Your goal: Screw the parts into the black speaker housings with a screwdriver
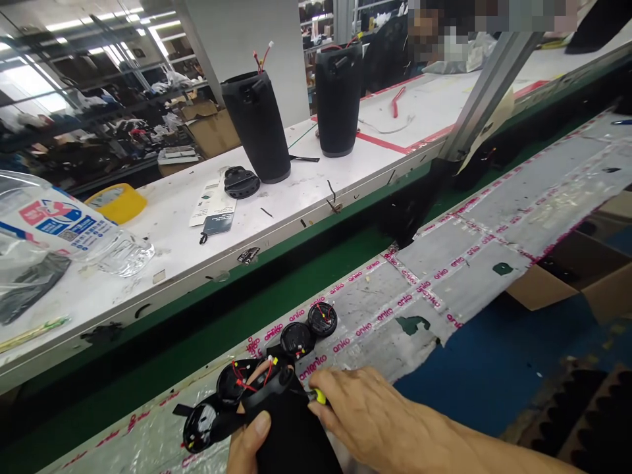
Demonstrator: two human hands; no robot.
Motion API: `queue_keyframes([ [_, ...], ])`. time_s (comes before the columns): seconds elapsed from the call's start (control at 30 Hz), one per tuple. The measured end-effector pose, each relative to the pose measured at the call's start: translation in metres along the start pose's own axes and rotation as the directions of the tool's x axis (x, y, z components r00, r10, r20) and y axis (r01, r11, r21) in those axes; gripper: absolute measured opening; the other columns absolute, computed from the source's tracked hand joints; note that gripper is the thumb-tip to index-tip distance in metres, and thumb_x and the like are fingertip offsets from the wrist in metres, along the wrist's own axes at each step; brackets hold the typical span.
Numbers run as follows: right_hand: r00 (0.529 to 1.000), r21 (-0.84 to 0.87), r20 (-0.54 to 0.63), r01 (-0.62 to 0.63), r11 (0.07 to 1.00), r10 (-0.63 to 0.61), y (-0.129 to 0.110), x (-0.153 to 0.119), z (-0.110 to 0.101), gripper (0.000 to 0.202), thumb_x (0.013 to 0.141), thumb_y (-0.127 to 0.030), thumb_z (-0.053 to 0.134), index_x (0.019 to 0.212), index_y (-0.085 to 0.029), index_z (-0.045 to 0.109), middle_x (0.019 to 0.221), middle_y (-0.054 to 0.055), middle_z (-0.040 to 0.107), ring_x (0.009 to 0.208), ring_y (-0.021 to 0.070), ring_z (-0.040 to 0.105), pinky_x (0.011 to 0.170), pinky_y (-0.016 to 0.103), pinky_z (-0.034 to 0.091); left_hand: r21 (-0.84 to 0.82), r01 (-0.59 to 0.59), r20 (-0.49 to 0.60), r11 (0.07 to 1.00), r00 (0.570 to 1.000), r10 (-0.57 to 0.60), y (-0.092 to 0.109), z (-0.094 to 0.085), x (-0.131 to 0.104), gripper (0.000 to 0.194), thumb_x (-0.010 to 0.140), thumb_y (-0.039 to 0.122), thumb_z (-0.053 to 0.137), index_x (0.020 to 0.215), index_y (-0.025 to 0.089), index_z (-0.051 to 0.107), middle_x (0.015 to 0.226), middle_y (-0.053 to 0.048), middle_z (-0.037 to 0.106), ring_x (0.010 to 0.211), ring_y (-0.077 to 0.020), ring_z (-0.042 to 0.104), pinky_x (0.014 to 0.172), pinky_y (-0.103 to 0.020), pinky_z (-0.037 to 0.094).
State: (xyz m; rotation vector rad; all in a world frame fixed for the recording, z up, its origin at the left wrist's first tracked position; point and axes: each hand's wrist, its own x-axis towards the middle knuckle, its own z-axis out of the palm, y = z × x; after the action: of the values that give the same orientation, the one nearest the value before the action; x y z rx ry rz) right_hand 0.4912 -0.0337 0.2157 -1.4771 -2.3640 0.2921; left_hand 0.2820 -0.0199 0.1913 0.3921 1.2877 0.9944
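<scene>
My left hand (249, 441) is wrapped round a black fabric-covered speaker housing (291, 428), tilted, with red wires and small connectors rising from its open top. Closed in my right hand (360, 408) is a small tool with a yellow handle (320, 396). Its thin tip meets the housing's side near the upper rim; the exact kind of tool is hidden by the fingers. Round black end caps with wires lie by the housing: one cap (200, 428) at the left, another (322, 318) farther off, beside a similar cap (296, 338).
Across a green gap, a white bench (301, 191) carries two upright black housings (259, 131) (340, 99), a black cap (241, 182), yellow tape (118, 203) and a plastic bottle (74, 227). A metal post (494, 92) stands at the right. Cardboard boxes (567, 276) sit below right.
</scene>
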Motion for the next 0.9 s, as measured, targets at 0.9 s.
queue_keyframes([
  [0.9,0.998,-0.044,0.066,-0.007,0.999,0.010,-0.019,0.017,0.005,0.011,0.100,-0.026,0.055,0.096,-0.025,0.045,0.071,-0.002,0.062,0.051,0.0229,0.061,0.049,0.037,0.039,0.338,-0.187,0.011,0.923,0.981,0.195,0.011,-0.005,0.005,0.104,0.055,0.060,0.085,0.146,0.024,0.047,0.125,-0.012,0.073,0.112,-0.0415,0.069,0.093,-0.048,0.059],
])
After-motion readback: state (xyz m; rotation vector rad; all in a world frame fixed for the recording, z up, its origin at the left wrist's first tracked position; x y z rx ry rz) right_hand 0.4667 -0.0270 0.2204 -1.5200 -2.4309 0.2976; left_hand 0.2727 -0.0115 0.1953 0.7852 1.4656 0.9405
